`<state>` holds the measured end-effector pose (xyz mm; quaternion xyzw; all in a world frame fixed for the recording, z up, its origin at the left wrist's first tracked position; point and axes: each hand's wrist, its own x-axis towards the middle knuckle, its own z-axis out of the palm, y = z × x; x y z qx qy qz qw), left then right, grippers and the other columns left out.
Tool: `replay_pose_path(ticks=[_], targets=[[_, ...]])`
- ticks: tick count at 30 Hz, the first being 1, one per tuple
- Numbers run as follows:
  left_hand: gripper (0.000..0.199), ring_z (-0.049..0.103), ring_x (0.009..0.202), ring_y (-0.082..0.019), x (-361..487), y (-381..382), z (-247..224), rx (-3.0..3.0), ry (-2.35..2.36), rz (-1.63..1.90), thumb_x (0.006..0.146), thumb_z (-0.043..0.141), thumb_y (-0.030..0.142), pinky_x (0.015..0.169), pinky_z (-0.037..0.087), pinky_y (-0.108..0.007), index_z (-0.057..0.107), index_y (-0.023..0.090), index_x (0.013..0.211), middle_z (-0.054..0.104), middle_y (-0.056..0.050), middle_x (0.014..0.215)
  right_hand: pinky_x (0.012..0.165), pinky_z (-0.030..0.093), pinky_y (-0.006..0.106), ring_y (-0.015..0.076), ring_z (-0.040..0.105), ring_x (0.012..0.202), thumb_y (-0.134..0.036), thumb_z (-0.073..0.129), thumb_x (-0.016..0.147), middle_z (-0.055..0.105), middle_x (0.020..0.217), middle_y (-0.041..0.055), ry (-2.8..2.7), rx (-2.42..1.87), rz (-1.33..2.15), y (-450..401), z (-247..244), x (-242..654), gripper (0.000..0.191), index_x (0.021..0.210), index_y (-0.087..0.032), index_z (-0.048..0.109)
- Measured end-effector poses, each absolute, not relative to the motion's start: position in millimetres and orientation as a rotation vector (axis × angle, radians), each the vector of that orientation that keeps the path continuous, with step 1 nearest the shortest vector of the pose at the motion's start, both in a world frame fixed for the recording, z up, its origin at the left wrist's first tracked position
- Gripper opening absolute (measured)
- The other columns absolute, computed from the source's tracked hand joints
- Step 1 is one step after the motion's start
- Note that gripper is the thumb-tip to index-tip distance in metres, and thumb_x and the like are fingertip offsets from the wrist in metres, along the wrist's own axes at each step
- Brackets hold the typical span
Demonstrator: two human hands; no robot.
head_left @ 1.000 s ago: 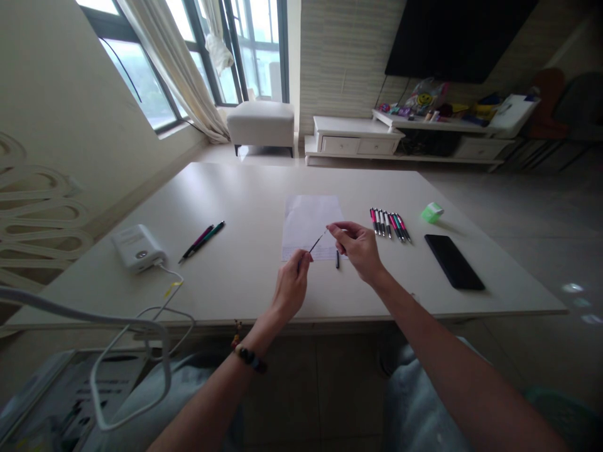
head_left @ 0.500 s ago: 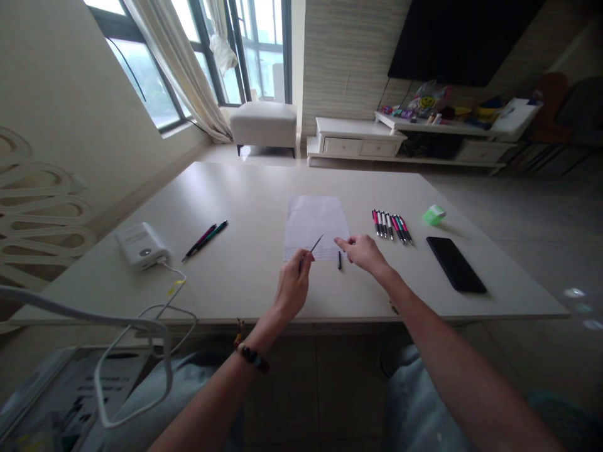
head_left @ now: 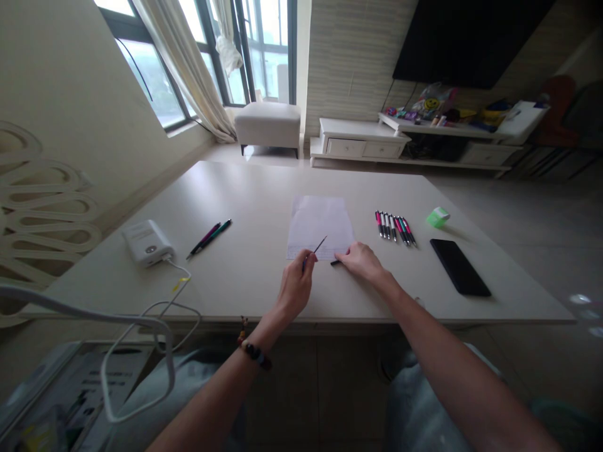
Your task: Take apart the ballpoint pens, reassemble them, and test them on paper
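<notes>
My left hand is closed around a disassembled pen, and its thin dark refill points up and away over the lower part of a white paper sheet. The pen's body is mostly hidden by the fingers. At the sheet's near edge, my right hand pinches a short black pen barrel piece that lies tilted at the tabletop. To the right of the sheet, a row of several pens in pink, white and green lies side by side.
Two pens lie on the left of the white table. Beyond them a white power bank has a white cable running off the front edge. A black phone and a green-and-white small box are on the right.
My right hand has come down and left onto the black barrel piece, which has turned from upright-pointing to slanted. My left hand keeps its hold on the pen. The view has shifted slightly.
</notes>
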<state>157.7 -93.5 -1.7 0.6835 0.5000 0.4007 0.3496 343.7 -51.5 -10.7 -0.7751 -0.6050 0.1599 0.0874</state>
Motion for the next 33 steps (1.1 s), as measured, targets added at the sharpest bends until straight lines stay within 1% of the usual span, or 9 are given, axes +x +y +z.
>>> replay_pose_path(ticks=[4, 7, 13, 18, 21, 24, 28, 30, 33], targets=[[0.028, 0.04, 0.056, -0.011, 155.9, -93.6, -2.3, 1.778, 1.307, 1.029, 0.091, 0.035, 0.039, 0.056, 0.03, -0.022, 0.052, 0.019, 0.082, 0.043, 0.005, 0.061, 0.063, 0.042, 0.026, 0.0242, 0.066, 0.082, -0.044, 0.056, 0.077, 0.071, 0.093, 0.0179, -1.848, -2.337, 0.499, -56.1, -11.2, 344.2, 0.04, 0.091, -0.011, 0.072], [0.028, 0.04, 0.056, -0.01, 154.9, -93.8, -2.7, 1.788, 1.313, 1.027, 0.091, 0.035, 0.039, 0.055, 0.03, -0.022, 0.053, 0.019, 0.082, 0.043, 0.005, 0.06, 0.062, 0.042, 0.026, 0.0248, 0.066, 0.081, -0.044, 0.056, 0.076, 0.07, 0.092, 0.0188, -1.845, -2.346, 0.508, -60.3, -8.8, 345.3, 0.04, 0.091, -0.01, 0.072], [0.029, 0.04, 0.057, -0.011, 156.9, -93.8, -5.2, 1.808, 1.303, 1.008, 0.091, 0.035, 0.04, 0.056, 0.031, -0.022, 0.053, 0.019, 0.082, 0.044, 0.005, 0.061, 0.058, 0.041, 0.024, 0.0228, 0.067, 0.076, -0.035, 0.054, 0.075, 0.071, 0.089, 0.0179, -1.852, -2.298, 0.596, -66.0, -6.8, 344.3, 0.036, 0.092, -0.009, 0.072], [0.029, 0.04, 0.057, -0.01, 159.0, -93.9, -9.3, 1.826, 1.296, 0.984, 0.091, 0.035, 0.04, 0.056, 0.031, -0.021, 0.053, 0.019, 0.082, 0.044, 0.005, 0.061, 0.065, 0.045, 0.026, 0.0271, 0.066, 0.084, -0.038, 0.054, 0.073, 0.07, 0.093, 0.0206, -1.839, -2.382, 0.514, -70.6, -5.5, 335.9, 0.041, 0.095, -0.008, 0.071], [0.03, 0.039, 0.057, -0.01, 159.3, -93.9, -11.0, 1.83, 1.292, 0.968, 0.091, 0.034, 0.041, 0.057, 0.031, -0.021, 0.053, 0.019, 0.083, 0.043, 0.005, 0.061, 0.064, 0.046, 0.028, 0.0292, 0.066, 0.084, -0.037, 0.054, 0.072, 0.07, 0.092, 0.0219, -1.833, -2.401, 0.459, -71.3, -6.7, 331.3, 0.04, 0.093, -0.008, 0.072], [0.03, 0.039, 0.057, -0.01, 160.2, -93.5, -11.9, 1.834, 1.295, 0.954, 0.091, 0.035, 0.041, 0.056, 0.031, -0.021, 0.053, 0.019, 0.082, 0.043, 0.005, 0.061, 0.059, 0.044, 0.027, 0.0271, 0.067, 0.076, -0.038, 0.056, 0.07, 0.071, 0.083, 0.02, -1.795, -2.325, 0.477, -68.8, -7.6, 333.0, 0.035, 0.082, -0.009, 0.072], [0.028, 0.038, 0.056, -0.01, 162.2, -92.5, -14.3, 1.827, 1.288, 0.954, 0.09, 0.036, 0.04, 0.056, 0.03, -0.021, 0.053, 0.019, 0.082, 0.043, 0.005, 0.061, 0.049, 0.039, 0.023, 0.0178, 0.061, 0.053, -0.037, 0.054, 0.07, 0.065, 0.053, 0.0092, -1.542, -2.05, 0.61, -65.3, 0.8, 339.8, 0.029, 0.057, -0.013, 0.065], [0.027, 0.037, 0.055, -0.009, 163.1, -92.4, -16.0, 1.819, 1.276, 0.95, 0.09, 0.036, 0.04, 0.056, 0.029, -0.021, 0.053, 0.019, 0.082, 0.043, 0.005, 0.061, 0.045, 0.037, 0.021, 0.0139, 0.055, 0.045, -0.035, 0.053, 0.071, 0.059, 0.046, 0.0042, -1.359, -1.825, 0.592, -66.5, 9.4, 340.6, 0.027, 0.057, -0.014, 0.061], [0.027, 0.036, 0.055, -0.009, 164.1, -93.2, -17.9, 1.807, 1.26, 0.941, 0.09, 0.037, 0.04, 0.055, 0.029, -0.021, 0.052, 0.019, 0.082, 0.042, 0.006, 0.061, 0.04, 0.034, 0.019, 0.0105, 0.049, 0.039, -0.033, 0.054, 0.072, 0.056, 0.043, -0.0004, -1.179, -1.538, 0.519, -72.7, 22.7, 337.1, 0.021, 0.063, -0.014, 0.059]])
